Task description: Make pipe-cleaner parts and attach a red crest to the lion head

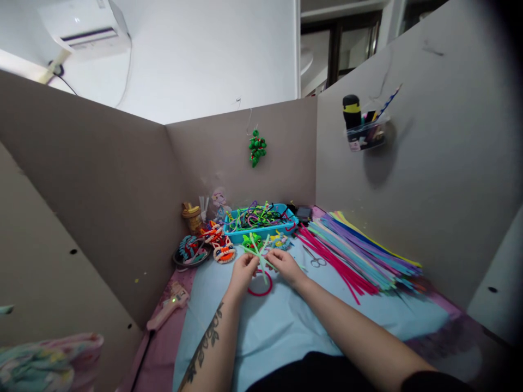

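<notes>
Between my two hands is a star-shaped bunch of light green pipe cleaners (261, 253), crossed at the middle with their ends fanning out. My left hand (245, 268) pinches it from the left side. On the right, my right hand (281, 263) grips one of its arms with thumb and fingers together. Just below lies a dark pink pipe cleaner ring (260, 293) on the blue cloth. Behind my hands sit a green pipe cleaner figure (252, 240) and a blue and yellow one (280, 240). Small scissors (315, 260) rest to the right of my right hand.
A blue tray (235, 237) of tangled pipe cleaners stands at the back. Straight pipe cleaners (359, 253) in many colours lie at right. Orange and white figures (224, 252), a dark bowl (180, 261) and a pink glue gun (169, 310) are at left. Grey panels surround the table.
</notes>
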A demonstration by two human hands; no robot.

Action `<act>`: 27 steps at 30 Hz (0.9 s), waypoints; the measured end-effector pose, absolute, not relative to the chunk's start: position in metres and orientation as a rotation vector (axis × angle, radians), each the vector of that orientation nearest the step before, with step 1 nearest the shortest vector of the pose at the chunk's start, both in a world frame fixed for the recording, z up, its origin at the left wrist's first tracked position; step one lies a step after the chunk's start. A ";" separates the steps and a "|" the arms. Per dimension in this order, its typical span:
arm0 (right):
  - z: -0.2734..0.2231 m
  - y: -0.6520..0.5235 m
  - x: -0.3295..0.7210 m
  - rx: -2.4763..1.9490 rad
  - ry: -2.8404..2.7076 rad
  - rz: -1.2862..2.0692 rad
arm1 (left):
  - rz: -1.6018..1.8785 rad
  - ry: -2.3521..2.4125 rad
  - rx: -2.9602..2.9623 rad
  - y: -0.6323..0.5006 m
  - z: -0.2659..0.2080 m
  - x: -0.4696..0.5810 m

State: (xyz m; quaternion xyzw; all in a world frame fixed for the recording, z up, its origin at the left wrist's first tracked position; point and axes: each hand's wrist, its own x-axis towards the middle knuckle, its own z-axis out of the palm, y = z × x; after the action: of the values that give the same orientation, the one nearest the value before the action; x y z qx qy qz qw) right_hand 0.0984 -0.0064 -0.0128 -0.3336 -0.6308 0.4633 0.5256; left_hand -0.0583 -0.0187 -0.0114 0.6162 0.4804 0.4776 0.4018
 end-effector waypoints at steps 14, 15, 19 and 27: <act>-0.022 -0.004 0.098 -0.656 -1.574 1.039 | 1.027 0.970 1.349 -0.031 0.001 -0.058; -0.021 -0.005 0.098 -0.654 -1.583 1.035 | 1.023 0.964 1.347 -0.031 0.001 -0.058; -0.019 -0.006 0.101 -0.653 -1.624 0.997 | 1.005 0.951 1.351 -0.033 0.003 -0.058; -0.013 -0.009 0.104 -0.726 -1.627 0.854 | 1.069 0.968 1.422 -0.033 0.004 -0.054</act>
State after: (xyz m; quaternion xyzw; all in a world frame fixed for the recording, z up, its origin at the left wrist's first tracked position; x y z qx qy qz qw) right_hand 0.1045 -0.0095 -0.0128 -0.3068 -0.6874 0.3610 0.5506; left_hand -0.0540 -0.0330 0.0044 0.5954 0.4055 0.4476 0.5298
